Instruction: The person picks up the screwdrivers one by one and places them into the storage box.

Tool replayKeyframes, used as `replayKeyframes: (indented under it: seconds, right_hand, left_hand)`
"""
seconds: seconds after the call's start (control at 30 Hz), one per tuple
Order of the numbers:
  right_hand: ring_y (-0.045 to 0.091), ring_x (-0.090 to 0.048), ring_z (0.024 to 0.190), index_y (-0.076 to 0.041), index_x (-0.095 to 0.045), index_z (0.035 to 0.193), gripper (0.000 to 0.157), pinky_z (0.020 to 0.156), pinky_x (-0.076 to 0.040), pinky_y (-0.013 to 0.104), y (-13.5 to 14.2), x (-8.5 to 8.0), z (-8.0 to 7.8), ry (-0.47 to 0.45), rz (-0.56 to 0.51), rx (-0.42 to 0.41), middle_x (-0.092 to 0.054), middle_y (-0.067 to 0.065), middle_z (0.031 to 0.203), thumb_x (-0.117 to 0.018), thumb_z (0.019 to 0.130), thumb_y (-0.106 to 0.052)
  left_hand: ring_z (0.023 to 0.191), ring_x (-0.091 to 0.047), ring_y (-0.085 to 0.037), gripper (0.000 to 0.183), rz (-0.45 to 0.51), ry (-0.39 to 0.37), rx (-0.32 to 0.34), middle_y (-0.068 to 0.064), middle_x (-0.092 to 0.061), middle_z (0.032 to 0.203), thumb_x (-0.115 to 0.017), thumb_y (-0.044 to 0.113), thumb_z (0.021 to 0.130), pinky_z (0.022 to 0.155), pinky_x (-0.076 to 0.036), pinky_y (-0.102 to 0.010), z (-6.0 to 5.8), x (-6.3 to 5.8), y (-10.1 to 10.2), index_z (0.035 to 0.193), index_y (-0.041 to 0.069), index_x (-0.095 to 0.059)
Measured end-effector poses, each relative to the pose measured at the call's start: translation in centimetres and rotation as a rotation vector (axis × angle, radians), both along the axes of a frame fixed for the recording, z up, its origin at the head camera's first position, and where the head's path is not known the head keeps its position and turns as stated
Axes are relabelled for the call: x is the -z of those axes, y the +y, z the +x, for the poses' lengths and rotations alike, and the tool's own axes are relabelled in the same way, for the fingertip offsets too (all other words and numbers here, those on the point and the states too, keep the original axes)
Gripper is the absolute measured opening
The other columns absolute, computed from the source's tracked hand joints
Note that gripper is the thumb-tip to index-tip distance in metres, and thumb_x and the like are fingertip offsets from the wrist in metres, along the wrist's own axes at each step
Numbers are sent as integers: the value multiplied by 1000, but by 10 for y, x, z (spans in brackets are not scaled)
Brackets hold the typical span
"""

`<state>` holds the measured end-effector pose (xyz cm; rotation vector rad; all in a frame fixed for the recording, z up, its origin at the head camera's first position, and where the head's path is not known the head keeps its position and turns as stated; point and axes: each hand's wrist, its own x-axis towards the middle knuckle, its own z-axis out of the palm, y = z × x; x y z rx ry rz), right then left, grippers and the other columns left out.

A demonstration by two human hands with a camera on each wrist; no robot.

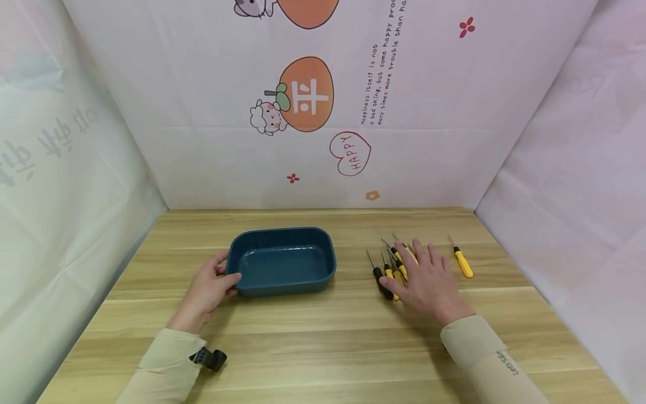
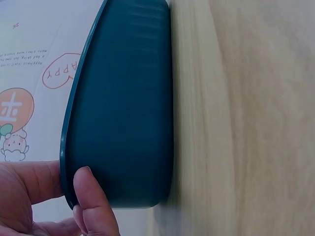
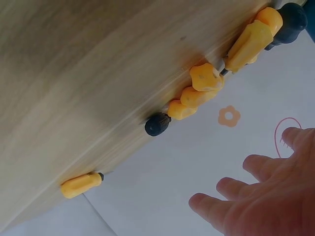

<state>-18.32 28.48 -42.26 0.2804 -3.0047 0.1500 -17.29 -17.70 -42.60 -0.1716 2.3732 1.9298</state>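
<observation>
A dark teal rectangular tub [image 1: 282,290] stands on the table, with nothing inside it. My left hand [image 1: 208,289] grips its left end, thumb over the rim; in the left wrist view the fingers of the left hand [image 2: 93,204] pinch the tub's wall [image 2: 123,108]. To the right lies a cluster of several screwdrivers [image 1: 384,285] with yellow and black handles. Above that cluster my right hand [image 1: 429,280] spreads its fingers, palm down, hiding part of it. The right wrist view shows the right hand [image 3: 270,191] apart from the yellow handles [image 3: 204,77].
One yellow-handled screwdriver [image 1: 462,264] lies alone to the right of the pile. The wooden table [image 1: 313,348] ends at a printed white cloth backdrop [image 1: 202,140], with cloth walls on both sides. A black wrist strap [image 1: 209,358] sits on the left sleeve.
</observation>
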Motion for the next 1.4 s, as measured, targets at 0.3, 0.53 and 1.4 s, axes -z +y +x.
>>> replayKeyframes:
  seconds: [0.3, 0.53, 1.4]
  right_hand:
    - [59, -16, 152, -22, -23, 167, 100, 116, -15, 79, 0, 0, -2, -11, -7, 2, -20, 26, 169, -44, 92, -84]
    - [60, -14, 151, -22, -22, 167, 101, 115, -13, 81, 2, 3, -2, -26, -14, -3, -18, 28, 169, -43, 92, -85]
    - [60, -14, 151, -17, -26, 166, 102, 116, -11, 80, 13, 2, -4, -16, -30, 22, -16, 30, 169, -40, 93, -85]
  left_hand:
    - [83, -59, -18, 63, 36, -11, -35, -19, -48, 124, -57, 4, 105, 67, -55, -22, 1, 1, 8, 162, 5, -31]
    - [82, -58, -17, 59, 47, -20, -46, -16, -48, 120, -54, 6, 107, 67, -56, -22, 3, 4, 12, 162, 7, -33]
    - [87, -60, -22, 55, 88, 7, -17, -17, -50, 119, -58, 3, 104, 71, -56, -23, 5, 7, 32, 157, 5, -41]
